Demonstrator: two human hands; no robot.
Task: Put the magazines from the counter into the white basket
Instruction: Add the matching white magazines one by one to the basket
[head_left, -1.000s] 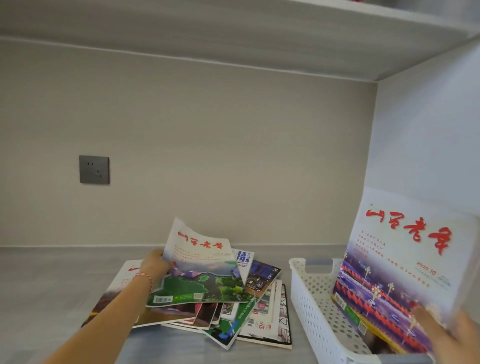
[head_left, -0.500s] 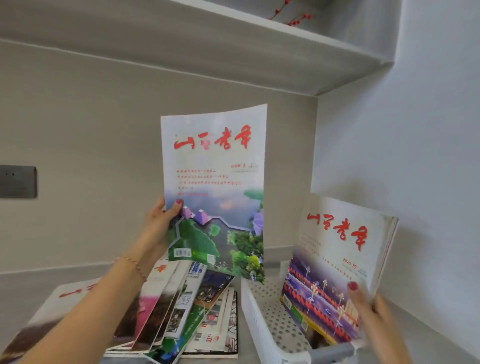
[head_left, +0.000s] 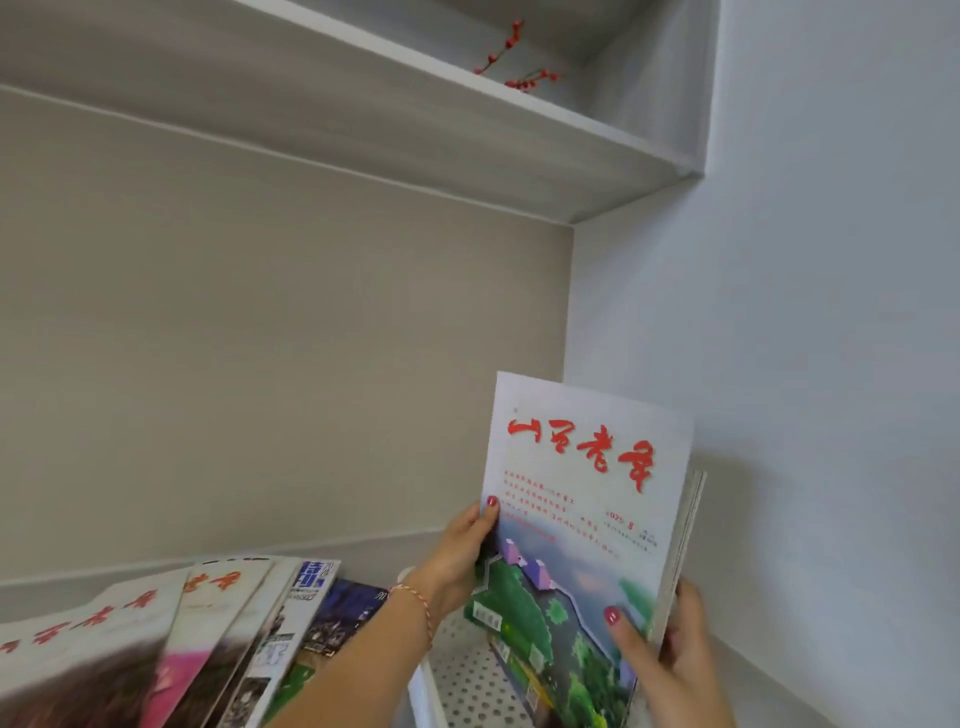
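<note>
A magazine (head_left: 582, 514) with red title characters and a green garden picture stands upright over the white perforated basket (head_left: 467, 680). My left hand (head_left: 460, 551) grips its left edge. My right hand (head_left: 660, 649) holds its lower right corner together with other magazines stacked behind it, of which only the page edges (head_left: 688, 525) show. A fanned pile of magazines (head_left: 208, 634) lies on the counter at lower left, beside the basket.
The basket stands in the corner, close to the blue-grey side wall (head_left: 805, 364) on the right and the beige back wall (head_left: 260, 364). A shelf (head_left: 415, 130) with a red-berry twig (head_left: 514, 62) hangs overhead.
My left hand has carried the garden-cover magazine rightward from above the pile to the basket, in front of the magazine my right hand held. My view has swung to the right.
</note>
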